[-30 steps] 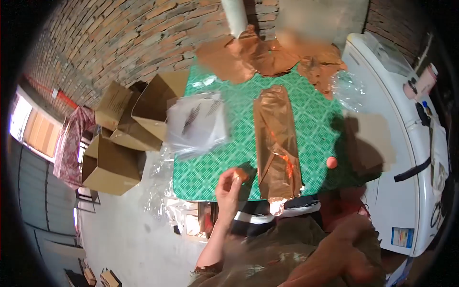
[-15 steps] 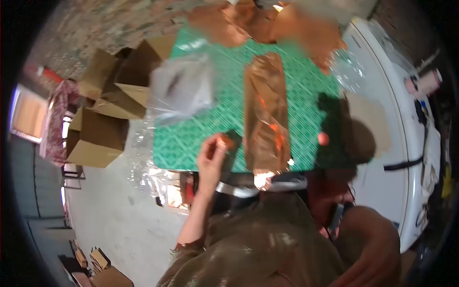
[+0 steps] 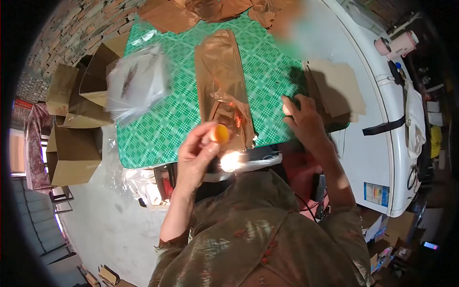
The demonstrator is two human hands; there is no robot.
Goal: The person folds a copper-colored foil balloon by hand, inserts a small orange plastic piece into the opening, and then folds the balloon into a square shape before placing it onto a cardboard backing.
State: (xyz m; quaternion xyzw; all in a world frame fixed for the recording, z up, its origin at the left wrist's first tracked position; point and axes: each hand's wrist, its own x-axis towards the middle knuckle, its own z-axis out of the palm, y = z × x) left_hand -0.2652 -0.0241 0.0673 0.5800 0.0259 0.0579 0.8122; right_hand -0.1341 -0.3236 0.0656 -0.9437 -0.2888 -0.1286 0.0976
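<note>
My left hand [image 3: 193, 153] pinches a small round orange-yellow thing [image 3: 220, 134] over the near end of a long stack of copper-coloured foil bags [image 3: 220, 71]. What kind of thing it is, I cannot make out. Toward the table's right side, my right hand [image 3: 307, 122] has its thumb and forefinger around a small pinkish thing [image 3: 286, 110] on the green checked tabletop [image 3: 267, 71]. A pile of clear plastic bags [image 3: 141, 81] lies left of the foil stack.
Crumpled copper-coloured sheets [image 3: 167, 16] lie along the table's far edge. Brown card sheets [image 3: 337, 88] rest on a white appliance [image 3: 370, 158] at right. Open cardboard boxes [image 3: 74, 155] stand to the left of the table. Sunlight glares at the near edge.
My right hand has come up from beside my body to the small pinkish thing on the table. My left hand has turned the orange-yellow thing and moved it over the foil stack. The view has shifted.
</note>
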